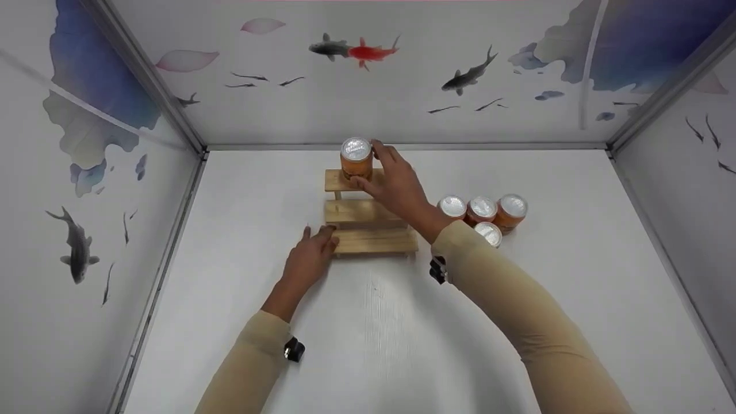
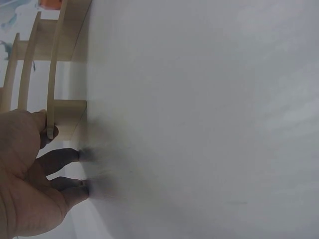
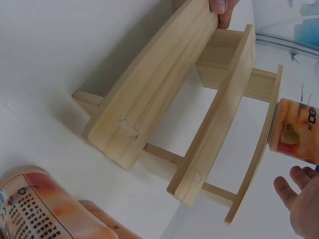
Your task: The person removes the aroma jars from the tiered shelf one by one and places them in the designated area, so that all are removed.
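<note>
A three-step wooden stand [image 1: 374, 241] is on the white table, with an orange can [image 1: 356, 164] with a silver lid upright on its top step. My right hand [image 1: 399, 181] holds this can, thumb at the front and fingers along its right side. In the right wrist view, the can [image 3: 296, 129] has its base against the top step, while other fingers of the right hand [image 3: 304, 206] curl just below it. My left hand [image 1: 307, 261] pinches the left end of the lowest step; in the left wrist view two fingers of that hand [image 2: 25, 174] reach down to the table.
Several more orange cans [image 1: 512, 213] with silver lids stand close together right of the stand, partly behind the right forearm. White panels [image 1: 402, 115] painted with fish and leaves border the table at the back and sides.
</note>
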The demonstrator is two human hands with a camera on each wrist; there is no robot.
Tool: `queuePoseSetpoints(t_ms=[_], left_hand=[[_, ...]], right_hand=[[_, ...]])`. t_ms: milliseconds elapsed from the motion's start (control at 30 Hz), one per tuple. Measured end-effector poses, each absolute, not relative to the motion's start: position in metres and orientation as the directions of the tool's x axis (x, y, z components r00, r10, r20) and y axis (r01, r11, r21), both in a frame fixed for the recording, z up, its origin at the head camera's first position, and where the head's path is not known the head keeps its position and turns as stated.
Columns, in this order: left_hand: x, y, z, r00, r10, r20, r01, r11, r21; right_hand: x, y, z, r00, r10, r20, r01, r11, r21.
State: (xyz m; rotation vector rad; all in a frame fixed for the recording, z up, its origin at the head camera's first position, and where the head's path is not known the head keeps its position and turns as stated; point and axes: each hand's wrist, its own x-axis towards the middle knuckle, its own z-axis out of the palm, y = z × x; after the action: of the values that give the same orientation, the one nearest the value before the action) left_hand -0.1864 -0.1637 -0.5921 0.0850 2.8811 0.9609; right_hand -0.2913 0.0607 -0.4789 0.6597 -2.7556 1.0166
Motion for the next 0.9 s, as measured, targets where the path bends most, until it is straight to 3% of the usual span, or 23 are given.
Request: queuePoseSetpoints(t_ms=[467,900], left_hand=[[-0.187,-0.165,-0.591,-0.995,0.082,-0.060,0.029,0.793,0.609],[-0.187,-0.164,-0.592,-0.995,0.078,-0.065,0.022,0.794,0.607]], right_hand=[[-0.297,0.046,-0.474,-0.924,-0.330,0.194,-0.374,0.675,-0.636],[-0.302,0.041,-0.480,-0.915,-0.327,0.238,-0.400,0.647,-0.649]])
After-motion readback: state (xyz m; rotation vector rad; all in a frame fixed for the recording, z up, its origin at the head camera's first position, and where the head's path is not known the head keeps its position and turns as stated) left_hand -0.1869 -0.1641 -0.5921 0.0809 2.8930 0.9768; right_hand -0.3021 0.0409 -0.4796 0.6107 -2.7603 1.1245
